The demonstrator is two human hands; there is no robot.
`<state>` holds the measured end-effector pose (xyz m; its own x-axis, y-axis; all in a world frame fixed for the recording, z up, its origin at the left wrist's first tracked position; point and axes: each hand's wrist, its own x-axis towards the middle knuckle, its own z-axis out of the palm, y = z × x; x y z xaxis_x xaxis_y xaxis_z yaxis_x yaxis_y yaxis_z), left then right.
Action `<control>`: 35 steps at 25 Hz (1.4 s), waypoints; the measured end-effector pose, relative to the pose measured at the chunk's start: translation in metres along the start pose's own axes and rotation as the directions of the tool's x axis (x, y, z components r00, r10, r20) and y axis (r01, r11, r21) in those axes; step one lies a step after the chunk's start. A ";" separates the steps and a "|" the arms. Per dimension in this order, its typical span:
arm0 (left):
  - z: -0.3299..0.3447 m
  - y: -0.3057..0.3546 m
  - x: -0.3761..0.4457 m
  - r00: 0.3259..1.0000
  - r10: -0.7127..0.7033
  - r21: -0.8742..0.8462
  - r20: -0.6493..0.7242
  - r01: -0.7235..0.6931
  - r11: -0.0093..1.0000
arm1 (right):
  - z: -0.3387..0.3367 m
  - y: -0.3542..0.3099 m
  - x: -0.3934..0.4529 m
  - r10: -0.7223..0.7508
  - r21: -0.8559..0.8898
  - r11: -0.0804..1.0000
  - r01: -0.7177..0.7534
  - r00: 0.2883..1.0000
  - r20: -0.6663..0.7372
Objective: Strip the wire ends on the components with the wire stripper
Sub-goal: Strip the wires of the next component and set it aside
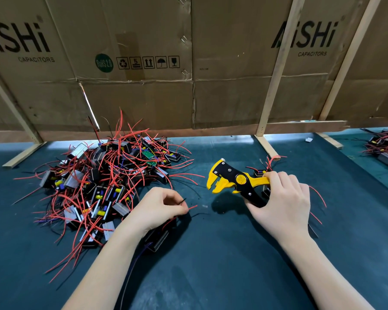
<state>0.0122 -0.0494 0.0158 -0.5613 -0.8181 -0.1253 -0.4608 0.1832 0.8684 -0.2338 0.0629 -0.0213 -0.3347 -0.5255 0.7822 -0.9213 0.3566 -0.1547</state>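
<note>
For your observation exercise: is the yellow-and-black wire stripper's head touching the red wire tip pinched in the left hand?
Apart. The head view shows bare dark mat between the wire stripper head and the red wire tip at the left hand.

The yellow and black plastic wire stripper [235, 182] looks smooth and a bit shiny. The dark teal worktop [211, 265] is dull. The brown cardboard wall [143, 97] looks rough, with pale wood strips [276, 72].

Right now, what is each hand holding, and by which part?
The right hand grips the wire stripper by its handles. The left hand pinches a component's wires near their ends.
</note>
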 end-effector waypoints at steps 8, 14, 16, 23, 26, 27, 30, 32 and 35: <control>0.017 0.010 -0.001 0.993 0.098 -0.302 -0.066 -0.114 0.947 | -0.002 -0.006 -0.002 -0.009 -0.019 1.000 0.009 1.000 -0.002; 0.027 0.013 -0.001 0.970 0.033 -0.478 -0.241 -0.149 0.866 | -0.002 -0.007 -0.003 0.033 -0.039 0.999 -0.032 0.999 0.026; 0.030 0.013 -0.002 0.964 0.032 -0.499 -0.265 -0.165 0.851 | -0.002 -0.008 -0.003 0.049 -0.037 0.998 -0.048 0.998 0.032; 0.037 0.012 -0.004 0.974 0.001 -0.497 -0.228 -0.117 0.860 | -0.002 -0.012 -0.004 0.045 -0.029 0.999 -0.044 0.998 0.039; 0.038 0.014 -0.004 0.973 -0.002 -0.457 -0.232 -0.107 0.883 | -0.001 -0.014 -0.004 0.035 -0.030 0.999 -0.034 0.999 0.032; 0.038 0.014 -0.005 0.972 0.000 -0.439 -0.236 -0.106 0.892 | -0.001 -0.014 -0.004 0.034 -0.027 0.999 -0.033 0.999 0.029; 0.039 0.015 -0.005 0.972 0.009 -0.416 -0.235 -0.109 0.903 | -0.001 -0.014 -0.004 0.036 -0.014 0.999 -0.036 0.999 0.025; 0.038 0.014 -0.005 0.971 0.011 -0.420 -0.238 -0.113 0.900 | -0.001 -0.015 -0.004 0.029 -0.013 0.999 -0.029 0.999 0.029; 0.037 0.013 -0.005 0.973 0.013 -0.429 -0.230 -0.113 0.896 | -0.001 -0.014 -0.004 0.024 -0.011 1.000 -0.024 0.999 0.025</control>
<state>-0.0166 -0.0231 0.0100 -0.3944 -0.9189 -0.0006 -0.0548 0.0228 0.9982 -0.2192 0.0607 -0.0213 -0.3619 -0.5359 0.7627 -0.9107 0.3778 -0.1667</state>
